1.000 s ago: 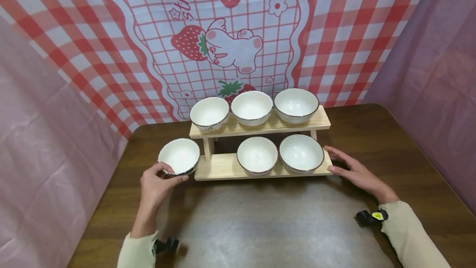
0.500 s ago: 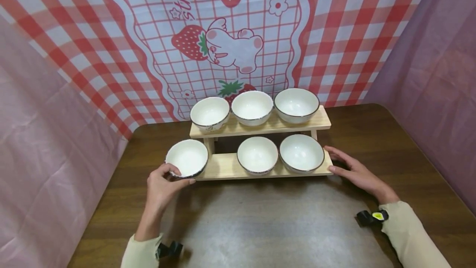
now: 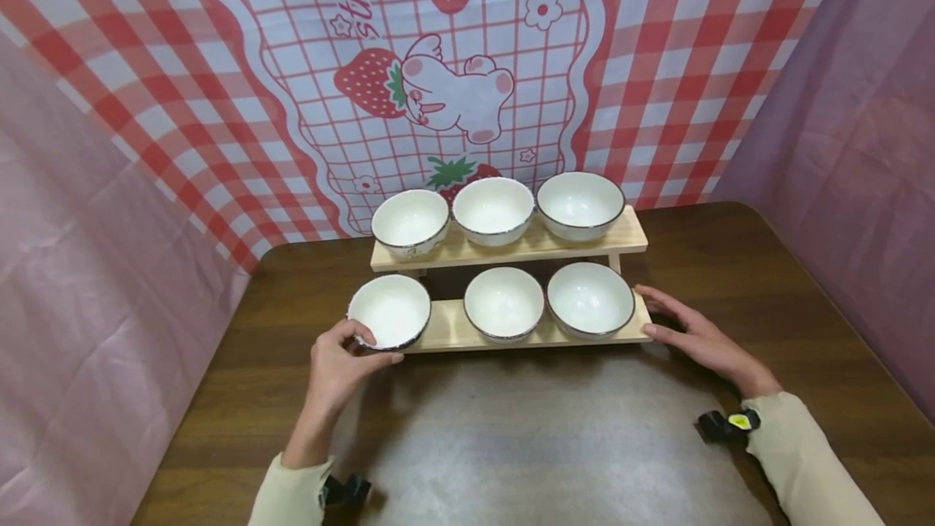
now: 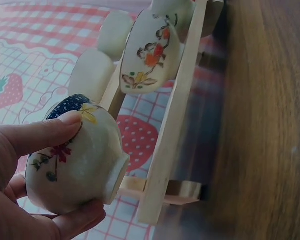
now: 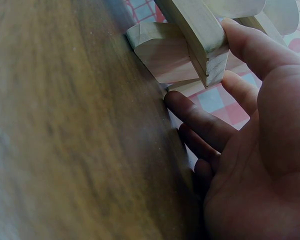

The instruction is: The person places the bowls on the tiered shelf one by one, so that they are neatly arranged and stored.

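My left hand (image 3: 338, 365) grips a white bowl (image 3: 392, 308) by its near left side, the thumb on its outer wall. Flowers and a dark blue patch decorate the bowl's outside in the left wrist view. It hangs close over the left end of the lower tier of a two-tier wooden rack (image 3: 447, 325), a narrow gap showing under its foot ring. My right hand (image 3: 703, 341) touches the right end of that lower tier with fairly straight thumb and fingers. Two white bowls, a middle one (image 3: 504, 304) and a right one (image 3: 590, 299), sit on the lower tier.
On the upper tier stand a left bowl (image 3: 411, 222), a middle bowl (image 3: 493, 209) and a right bowl (image 3: 580, 204), rims close together. A checked strawberry cloth (image 3: 665, 63) hangs behind the brown table (image 3: 467, 437). Pink cloth (image 3: 88, 291) borders both sides.
My left hand has carried its bowl to the right, from beside the rack to over the lower tier's left end. My right hand stays at the rack's end.
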`<state>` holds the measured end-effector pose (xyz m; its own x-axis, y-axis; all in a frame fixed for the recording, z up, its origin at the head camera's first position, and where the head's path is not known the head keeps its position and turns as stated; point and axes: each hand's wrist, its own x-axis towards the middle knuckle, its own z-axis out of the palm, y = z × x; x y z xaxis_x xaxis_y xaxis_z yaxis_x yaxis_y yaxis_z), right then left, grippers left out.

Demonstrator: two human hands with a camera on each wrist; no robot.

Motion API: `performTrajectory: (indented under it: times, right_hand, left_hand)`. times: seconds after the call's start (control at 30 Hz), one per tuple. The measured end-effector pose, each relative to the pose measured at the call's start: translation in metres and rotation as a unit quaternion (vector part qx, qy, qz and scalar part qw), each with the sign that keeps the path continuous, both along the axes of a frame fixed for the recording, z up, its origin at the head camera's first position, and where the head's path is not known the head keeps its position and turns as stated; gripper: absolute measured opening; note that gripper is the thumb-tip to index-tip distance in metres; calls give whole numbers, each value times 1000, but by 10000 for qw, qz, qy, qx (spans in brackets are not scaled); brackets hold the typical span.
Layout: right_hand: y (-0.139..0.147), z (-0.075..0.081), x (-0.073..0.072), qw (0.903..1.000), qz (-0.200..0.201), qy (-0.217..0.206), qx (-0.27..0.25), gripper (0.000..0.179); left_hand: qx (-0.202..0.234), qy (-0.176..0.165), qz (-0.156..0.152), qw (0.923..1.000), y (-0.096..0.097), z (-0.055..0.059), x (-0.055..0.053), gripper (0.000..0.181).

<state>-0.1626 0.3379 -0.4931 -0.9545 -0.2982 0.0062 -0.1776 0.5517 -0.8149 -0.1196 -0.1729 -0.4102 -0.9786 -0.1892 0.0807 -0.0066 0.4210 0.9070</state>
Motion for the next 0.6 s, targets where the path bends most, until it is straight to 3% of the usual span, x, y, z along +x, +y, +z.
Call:
performTrajectory:
  times: [0.6]
  right_hand:
    - [-1, 3, 0, 9999, -26, -127, 73, 61]
  left_hand:
    - [283, 89, -179, 9994, 24, -11, -8, 40]
